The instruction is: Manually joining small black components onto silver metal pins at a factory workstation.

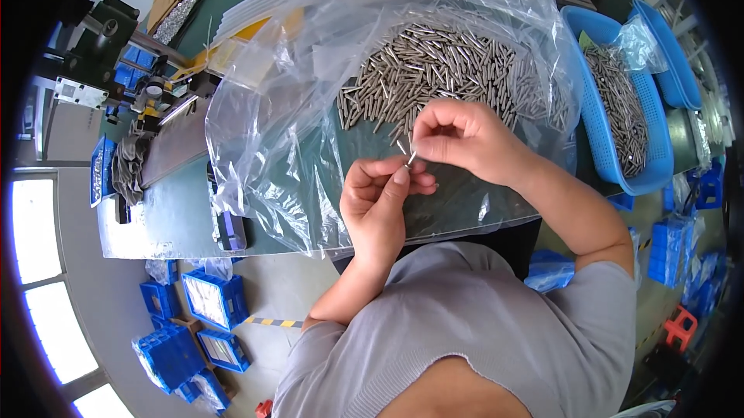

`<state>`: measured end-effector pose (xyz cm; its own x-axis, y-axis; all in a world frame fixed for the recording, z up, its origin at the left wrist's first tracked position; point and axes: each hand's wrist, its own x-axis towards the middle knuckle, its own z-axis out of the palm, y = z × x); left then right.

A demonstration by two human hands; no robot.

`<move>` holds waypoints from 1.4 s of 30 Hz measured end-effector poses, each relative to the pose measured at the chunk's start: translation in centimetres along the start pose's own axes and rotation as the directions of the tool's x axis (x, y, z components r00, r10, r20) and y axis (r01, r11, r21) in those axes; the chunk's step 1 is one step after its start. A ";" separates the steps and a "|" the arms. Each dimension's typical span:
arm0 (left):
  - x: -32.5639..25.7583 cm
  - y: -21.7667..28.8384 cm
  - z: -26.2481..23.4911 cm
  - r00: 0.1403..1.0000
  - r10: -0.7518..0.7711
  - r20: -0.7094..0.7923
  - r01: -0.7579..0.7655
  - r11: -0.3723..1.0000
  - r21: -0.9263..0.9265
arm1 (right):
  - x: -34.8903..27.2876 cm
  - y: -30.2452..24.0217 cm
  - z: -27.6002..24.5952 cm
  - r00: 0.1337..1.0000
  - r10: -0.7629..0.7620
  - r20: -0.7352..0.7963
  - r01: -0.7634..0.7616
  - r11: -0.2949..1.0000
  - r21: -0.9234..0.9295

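Note:
Between my two hands, over the near part of the table, is a small shiny metal pin (411, 159). My left hand (380, 199) pinches a pin between thumb and forefinger, its other fingers curled. Just above it, my right hand (463, 137) has thumb and forefinger closed at the upper end of the shiny pin; whether both hold the same piece I cannot tell. Beyond my hands lies a wide heap of loose metal pins (434, 61), dull grey and silver, spread on a clear plastic bag (271, 135).
A blue basket (657, 156) with more pins stands at the right, beside another blue basket (682, 77). A black machine (108, 38) stands at the left. Blue crates (167, 356) sit on the floor at lower left, and a red stool (680, 326) at lower right.

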<state>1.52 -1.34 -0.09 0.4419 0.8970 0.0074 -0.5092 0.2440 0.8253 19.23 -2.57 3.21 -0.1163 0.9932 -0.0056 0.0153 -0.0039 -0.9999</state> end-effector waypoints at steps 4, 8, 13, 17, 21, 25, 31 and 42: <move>-0.3 -0.5 0.0 0.966 0.258 0.014 -0.257 0.965 -0.046 | 0.5 -0.9 -1.0 0.986 0.049 -0.157 0.041 0.853 0.521; -0.3 -0.4 0.1 0.952 0.294 -0.083 -0.299 0.952 -0.060 | 1.3 -1.0 -1.2 0.976 0.214 0.025 -0.204 0.881 0.427; -0.1 -0.2 0.1 0.955 0.277 -0.109 -0.287 0.953 -0.092 | 2.2 -0.5 1.1 0.986 -0.159 0.043 0.129 0.586 -0.800; -0.1 -0.3 -0.1 0.961 0.261 -0.091 -0.269 0.959 -0.089 | 2.7 1.0 2.1 0.972 -0.236 -0.005 0.100 0.430 -0.897; 0.0 -0.1 -0.1 0.970 0.231 -0.071 -0.237 0.968 -0.087 | 2.4 0.4 1.8 0.979 -0.189 0.075 0.150 0.421 -0.894; 0.0 -0.1 -0.3 0.975 0.214 -0.050 -0.218 0.972 -0.084 | 1.8 -0.5 0.0 0.982 -0.174 0.070 0.173 0.692 -0.701; 0.0 0.1 -0.1 0.997 0.073 0.019 -0.073 0.997 -0.019 | 1.6 -1.8 -1.5 0.994 -0.019 0.105 0.008 0.994 0.108; 0.1 0.0 -0.3 0.998 0.063 0.017 -0.062 0.995 -0.072 | 1.6 -1.0 -0.9 0.981 0.012 0.195 -0.050 0.980 0.195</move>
<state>1.33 -1.09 -0.30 0.4215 0.9042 0.0690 -0.5877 0.2144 0.7802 19.92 -0.87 4.18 -0.3075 0.9513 -0.0199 -0.1726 -0.0763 -0.9820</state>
